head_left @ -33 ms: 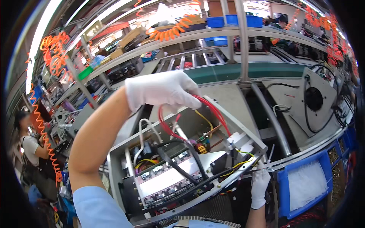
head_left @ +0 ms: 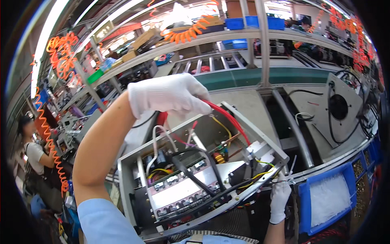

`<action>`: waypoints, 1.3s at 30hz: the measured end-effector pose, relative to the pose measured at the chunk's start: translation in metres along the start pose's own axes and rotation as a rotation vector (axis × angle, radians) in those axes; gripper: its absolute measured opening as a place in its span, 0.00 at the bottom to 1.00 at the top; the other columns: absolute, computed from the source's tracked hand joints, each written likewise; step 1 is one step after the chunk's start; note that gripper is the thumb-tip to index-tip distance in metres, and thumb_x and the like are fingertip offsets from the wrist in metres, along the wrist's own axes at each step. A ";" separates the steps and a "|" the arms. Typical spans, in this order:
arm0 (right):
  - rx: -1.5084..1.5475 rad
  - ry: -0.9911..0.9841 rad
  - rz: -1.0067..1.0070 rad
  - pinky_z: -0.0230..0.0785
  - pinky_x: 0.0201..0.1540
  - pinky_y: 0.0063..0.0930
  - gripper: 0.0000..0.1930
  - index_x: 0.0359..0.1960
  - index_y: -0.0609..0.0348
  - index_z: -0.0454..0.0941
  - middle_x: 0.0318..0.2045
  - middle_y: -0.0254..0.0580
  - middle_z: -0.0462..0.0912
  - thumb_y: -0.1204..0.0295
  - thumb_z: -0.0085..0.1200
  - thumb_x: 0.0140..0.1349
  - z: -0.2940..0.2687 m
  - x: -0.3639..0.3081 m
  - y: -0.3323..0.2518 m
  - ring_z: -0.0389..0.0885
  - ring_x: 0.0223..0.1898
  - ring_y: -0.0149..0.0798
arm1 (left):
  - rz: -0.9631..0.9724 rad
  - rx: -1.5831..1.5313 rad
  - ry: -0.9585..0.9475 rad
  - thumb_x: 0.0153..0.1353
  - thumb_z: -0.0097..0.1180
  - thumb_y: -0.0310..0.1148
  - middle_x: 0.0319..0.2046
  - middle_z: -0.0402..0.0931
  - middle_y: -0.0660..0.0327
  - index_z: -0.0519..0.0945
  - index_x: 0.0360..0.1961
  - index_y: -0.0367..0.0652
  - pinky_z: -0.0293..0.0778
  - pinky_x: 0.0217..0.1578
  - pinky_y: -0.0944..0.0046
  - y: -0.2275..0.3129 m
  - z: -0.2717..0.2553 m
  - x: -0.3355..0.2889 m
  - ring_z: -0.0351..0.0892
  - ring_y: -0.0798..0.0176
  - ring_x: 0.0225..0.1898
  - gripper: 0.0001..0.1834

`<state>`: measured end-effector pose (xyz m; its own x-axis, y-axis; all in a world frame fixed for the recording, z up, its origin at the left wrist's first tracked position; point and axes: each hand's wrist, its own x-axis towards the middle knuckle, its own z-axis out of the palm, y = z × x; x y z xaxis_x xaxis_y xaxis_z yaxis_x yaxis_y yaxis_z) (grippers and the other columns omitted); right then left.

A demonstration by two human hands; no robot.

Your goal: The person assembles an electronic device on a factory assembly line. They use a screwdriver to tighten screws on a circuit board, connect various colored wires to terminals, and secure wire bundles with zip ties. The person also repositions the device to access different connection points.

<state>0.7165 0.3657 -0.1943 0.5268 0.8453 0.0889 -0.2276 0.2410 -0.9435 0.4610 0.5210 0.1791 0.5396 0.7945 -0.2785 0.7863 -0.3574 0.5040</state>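
My left hand (head_left: pixel 172 96), in a white glove, is closed around red cables (head_left: pixel 231 118) above the far side of an open metal chassis (head_left: pixel 122 173). The cables run down to a white block at the chassis's right end. Inside sit a circuit assembly with a shiny plate (head_left: pixel 178 193), thick black cables (head_left: pixel 195 181), white wires (head_left: pixel 155 142) and yellow wires. At the near right corner my right hand (head_left: pixel 280 199), also gloved, pinches beside a thin white cable tie (head_left: pixel 293 164) and yellow wires; its fingertips are partly hidden.
A blue bin (head_left: pixel 302 207) of clear-white strips stands at the right, beside trays of small brass-coloured parts (head_left: pixel 361 183). Beyond lie a metal roller (head_left: pixel 293 128), a grey panel with a fan (head_left: pixel 338 106) and a green conveyor (head_left: pixel 239 76). A person (head_left: pixel 36 150) works at far left.
My left hand has shifted slightly left with the red cables. The red loop that hung inside the chassis has swung out to the left beneath the hand. My right hand stays at the corner.
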 end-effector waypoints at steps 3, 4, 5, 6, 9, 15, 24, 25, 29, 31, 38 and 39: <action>-0.046 0.010 -0.003 0.42 0.11 0.12 0.21 0.61 0.62 0.69 0.14 0.16 0.57 0.65 0.41 0.70 0.007 -0.007 0.001 0.51 0.11 0.14 | 0.096 0.186 0.218 0.60 0.58 0.33 0.22 0.75 0.70 0.83 0.43 0.39 0.63 0.19 0.75 -0.041 -0.023 -0.038 0.67 0.80 0.21 0.13; -0.048 0.005 -0.001 0.41 0.11 0.12 0.21 0.61 0.62 0.69 0.14 0.16 0.56 0.65 0.40 0.71 0.011 -0.011 0.004 0.51 0.11 0.14 | 0.090 0.178 0.257 0.61 0.58 0.34 0.23 0.76 0.68 0.83 0.43 0.39 0.65 0.21 0.73 -0.064 -0.022 -0.051 0.68 0.77 0.22 0.13; -0.032 0.010 0.018 0.41 0.11 0.13 0.21 0.61 0.62 0.68 0.14 0.17 0.56 0.65 0.39 0.71 0.013 -0.014 0.004 0.51 0.11 0.14 | 0.093 0.169 0.290 0.61 0.57 0.35 0.24 0.77 0.66 0.83 0.43 0.39 0.67 0.23 0.71 -0.090 -0.016 -0.059 0.70 0.75 0.23 0.14; -0.016 0.015 0.043 0.41 0.10 0.13 0.21 0.61 0.62 0.68 0.14 0.17 0.55 0.65 0.39 0.72 0.016 -0.019 0.003 0.50 0.11 0.14 | 0.093 0.162 0.319 0.61 0.57 0.36 0.25 0.78 0.64 0.84 0.43 0.39 0.68 0.25 0.70 -0.104 -0.007 -0.070 0.71 0.72 0.25 0.14; 0.000 0.069 0.105 0.41 0.10 0.14 0.22 0.61 0.63 0.68 0.13 0.19 0.55 0.61 0.40 0.72 0.010 -0.034 0.015 0.50 0.11 0.15 | -0.263 0.522 0.186 0.62 0.53 0.40 0.33 0.80 0.51 0.79 0.49 0.37 0.74 0.39 0.58 -0.126 0.052 -0.096 0.79 0.51 0.37 0.20; -0.056 0.159 0.163 0.45 0.09 0.17 0.29 0.55 0.66 0.71 0.12 0.23 0.59 0.49 0.36 0.72 -0.005 -0.061 0.033 0.52 0.09 0.18 | 0.088 0.607 0.620 0.54 0.55 0.31 0.37 0.79 0.46 0.75 0.51 0.37 0.74 0.42 0.52 -0.182 0.085 -0.188 0.78 0.42 0.40 0.22; 0.119 0.016 0.445 0.59 0.11 0.18 0.23 0.41 0.57 0.75 0.23 0.28 0.72 0.49 0.40 0.70 0.031 -0.082 0.057 0.67 0.13 0.23 | -0.404 -0.305 0.347 0.50 0.67 0.43 0.38 0.81 0.53 0.77 0.44 0.41 0.76 0.43 0.60 -0.248 0.360 -0.318 0.82 0.53 0.39 0.24; 0.135 -0.036 0.469 0.60 0.12 0.19 0.22 0.40 0.56 0.75 0.25 0.29 0.74 0.50 0.40 0.70 0.029 -0.081 0.057 0.70 0.15 0.24 | -0.213 0.056 0.379 0.51 0.66 0.48 0.38 0.81 0.54 0.79 0.45 0.41 0.76 0.44 0.60 -0.227 0.371 -0.298 0.82 0.55 0.39 0.25; 0.292 -0.001 0.605 0.63 0.21 0.28 0.12 0.35 0.46 0.74 0.24 0.28 0.75 0.57 0.41 0.69 0.033 -0.076 0.073 0.73 0.21 0.29 | -0.453 -0.486 0.315 0.61 0.56 0.48 0.51 0.76 0.49 0.76 0.55 0.43 0.68 0.55 0.56 -0.251 0.471 -0.242 0.72 0.51 0.55 0.26; 0.356 0.026 0.679 0.55 0.20 0.29 0.10 0.31 0.42 0.72 0.20 0.24 0.71 0.55 0.44 0.66 0.044 -0.080 0.067 0.68 0.16 0.29 | -0.389 -0.387 0.412 0.65 0.51 0.39 0.54 0.73 0.48 0.73 0.56 0.41 0.68 0.55 0.55 -0.299 0.533 -0.221 0.70 0.52 0.57 0.21; 0.427 0.096 0.756 0.55 0.20 0.30 0.09 0.33 0.41 0.71 0.19 0.26 0.70 0.62 0.37 0.68 0.054 -0.089 0.056 0.67 0.16 0.31 | -0.251 -0.567 0.819 0.62 0.54 0.37 0.49 0.78 0.55 0.78 0.51 0.46 0.67 0.53 0.49 -0.273 0.504 -0.211 0.76 0.51 0.51 0.17; 0.448 0.082 0.750 0.57 0.21 0.31 0.08 0.36 0.43 0.70 0.20 0.27 0.71 0.63 0.35 0.68 0.054 -0.091 0.054 0.67 0.17 0.31 | -0.270 -0.535 0.854 0.60 0.56 0.38 0.47 0.79 0.55 0.79 0.50 0.47 0.67 0.53 0.48 -0.270 0.505 -0.215 0.77 0.51 0.50 0.17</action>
<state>0.6123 0.3277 -0.2356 0.1625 0.8236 -0.5434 -0.8286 -0.1851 -0.5283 0.2847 0.1992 -0.3100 -0.1907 0.9730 0.1299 0.5010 -0.0174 0.8653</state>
